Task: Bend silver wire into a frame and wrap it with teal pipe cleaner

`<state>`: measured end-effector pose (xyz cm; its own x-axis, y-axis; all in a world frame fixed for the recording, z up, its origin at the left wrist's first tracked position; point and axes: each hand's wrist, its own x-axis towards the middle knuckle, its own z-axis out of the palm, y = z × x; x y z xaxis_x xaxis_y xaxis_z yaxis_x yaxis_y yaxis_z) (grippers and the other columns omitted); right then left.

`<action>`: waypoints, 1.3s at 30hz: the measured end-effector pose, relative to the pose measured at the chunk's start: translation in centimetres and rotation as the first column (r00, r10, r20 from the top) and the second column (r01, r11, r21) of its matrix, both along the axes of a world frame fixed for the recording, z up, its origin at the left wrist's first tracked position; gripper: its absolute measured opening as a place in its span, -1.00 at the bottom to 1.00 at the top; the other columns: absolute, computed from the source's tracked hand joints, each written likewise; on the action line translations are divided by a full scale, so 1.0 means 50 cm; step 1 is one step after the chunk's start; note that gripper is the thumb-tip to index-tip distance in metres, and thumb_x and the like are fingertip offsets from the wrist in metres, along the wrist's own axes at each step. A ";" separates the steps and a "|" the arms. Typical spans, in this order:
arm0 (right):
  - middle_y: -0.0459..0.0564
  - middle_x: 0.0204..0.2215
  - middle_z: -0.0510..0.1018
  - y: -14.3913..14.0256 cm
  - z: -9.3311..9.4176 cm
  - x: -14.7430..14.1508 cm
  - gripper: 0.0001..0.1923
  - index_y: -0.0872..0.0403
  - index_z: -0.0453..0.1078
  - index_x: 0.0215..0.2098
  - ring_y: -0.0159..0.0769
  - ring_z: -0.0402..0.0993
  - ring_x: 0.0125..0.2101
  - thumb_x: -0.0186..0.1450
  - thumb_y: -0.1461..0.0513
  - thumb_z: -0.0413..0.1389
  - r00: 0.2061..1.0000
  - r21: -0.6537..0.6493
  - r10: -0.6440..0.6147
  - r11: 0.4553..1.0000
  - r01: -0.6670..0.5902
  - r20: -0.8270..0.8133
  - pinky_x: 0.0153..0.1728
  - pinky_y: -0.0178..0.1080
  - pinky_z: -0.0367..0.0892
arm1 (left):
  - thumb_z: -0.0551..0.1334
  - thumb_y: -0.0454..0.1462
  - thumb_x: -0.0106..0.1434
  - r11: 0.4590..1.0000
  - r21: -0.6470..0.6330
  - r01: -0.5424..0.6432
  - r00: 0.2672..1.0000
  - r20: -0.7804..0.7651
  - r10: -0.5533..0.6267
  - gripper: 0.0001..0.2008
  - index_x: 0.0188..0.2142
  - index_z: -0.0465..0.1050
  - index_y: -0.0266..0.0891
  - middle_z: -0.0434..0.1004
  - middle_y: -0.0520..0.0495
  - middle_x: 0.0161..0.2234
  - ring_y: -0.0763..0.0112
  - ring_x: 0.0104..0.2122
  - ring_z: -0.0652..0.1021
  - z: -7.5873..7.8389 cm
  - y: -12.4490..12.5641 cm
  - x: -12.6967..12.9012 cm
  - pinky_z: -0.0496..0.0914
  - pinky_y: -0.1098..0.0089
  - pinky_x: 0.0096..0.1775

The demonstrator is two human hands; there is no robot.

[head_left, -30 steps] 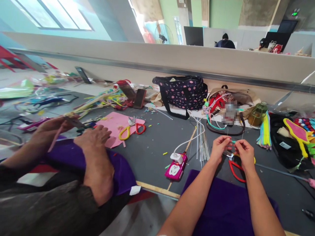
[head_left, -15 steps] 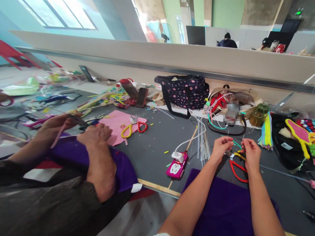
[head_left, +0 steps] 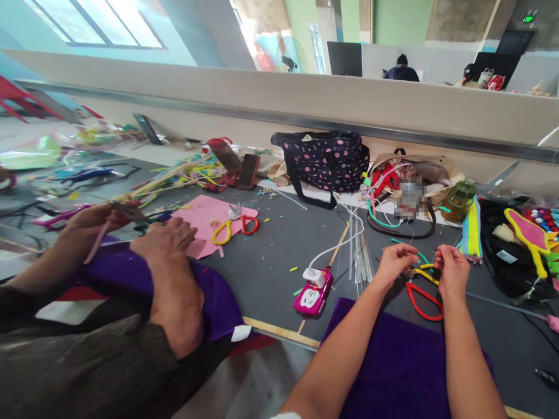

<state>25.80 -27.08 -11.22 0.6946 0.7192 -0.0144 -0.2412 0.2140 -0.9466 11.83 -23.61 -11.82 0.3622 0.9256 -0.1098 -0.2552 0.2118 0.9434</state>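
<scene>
Head view: our left hand (head_left: 394,260) and right hand (head_left: 452,269) have drawn a little apart since a second ago, fingers of each pinched on a thin green wire (head_left: 423,256), held just above the scissors (head_left: 421,291) on the bench (head_left: 271,256).

Since a second ago the left hand (head_left: 395,260) and the right hand (head_left: 452,269) have drawn apart: then their fingertips nearly met over the teal pipe cleaner (head_left: 420,255), now a clear gap lies between them, with the right hand shifted toward the right edge of the worktop. More of the yellow-and-red scissors (head_left: 423,291) shows between the hands. The co-worker's hand (head_left: 163,238) at the left has eased slightly toward the pink sheet (head_left: 207,224).
</scene>
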 end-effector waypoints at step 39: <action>-0.04 -0.39 0.59 -0.013 -0.038 -0.101 -0.79 -0.02 0.49 -0.43 -0.12 0.49 -0.27 -0.10 0.23 0.24 0.686 -0.227 0.400 0.915 -0.333 0.607 -0.21 -0.12 0.41 | 0.45 -0.08 -0.01 0.990 0.087 -0.109 0.969 0.233 0.086 -0.63 -0.30 0.56 -0.31 0.49 0.00 -0.49 0.58 -0.57 0.39 0.088 -0.051 -0.022 0.28 0.49 -0.45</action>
<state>20.76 -27.71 -13.12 0.2470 0.9368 0.2480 0.3753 0.1434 -0.9157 10.74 -26.18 -7.42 0.2746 0.9598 0.0583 -0.4807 0.0845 0.8728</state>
